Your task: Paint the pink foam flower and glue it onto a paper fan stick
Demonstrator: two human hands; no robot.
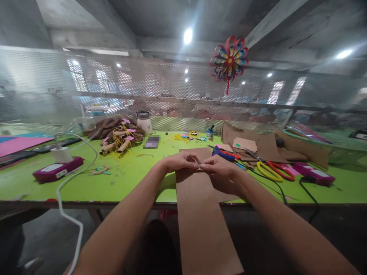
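Observation:
A long strip of brown paper (200, 217) lies across the front edge of the green table (129, 179) and hangs down toward me. Above its upper part, my left hand (180, 161) and my right hand (220, 166) meet fingertip to fingertip. Both hands have curled, pinched fingers, and they seem to hold something small and brown between them that I cannot make out. Just beyond my right hand lies a blue and red glue gun (225, 153).
Yellow and red scissors (273, 171) and brown paper sheets (258, 147) lie at the right. A pile of paper rolls (119, 139), a white jar (144, 122) and a pink device (57, 170) with a white cable stand left. A mesh screen backs the table, with a paper pinwheel (229, 61) hanging.

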